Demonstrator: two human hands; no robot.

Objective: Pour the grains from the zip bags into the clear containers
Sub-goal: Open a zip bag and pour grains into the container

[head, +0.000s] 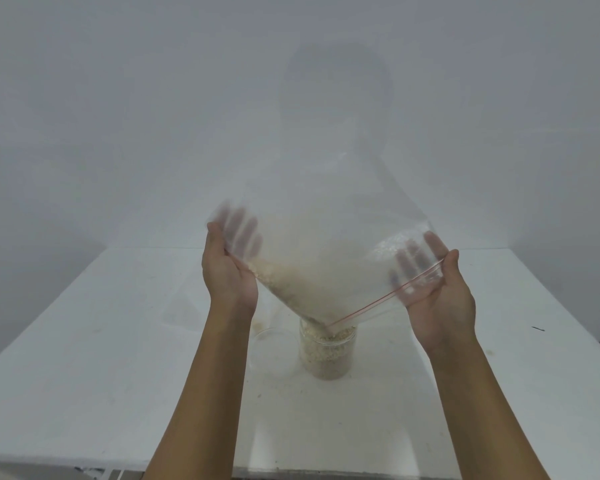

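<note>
The left hand (pixel 227 271) and right hand (pixel 437 289) grasp the clear plastic zip bag (pixel 319 265) by its sides, its lowest corner pointing straight down into the clear round container (pixel 327 355) of pale grains (pixel 284 275).

No text, label, brand, number or sign can be read anywhere in the view. The clear zip bag (pixel 326 271) is unprinted and only a plain red seal line is carried along its mouth. No lettering is borne by the clear container (pixel 327 355) or by the white counter (pixel 84 341).
</note>
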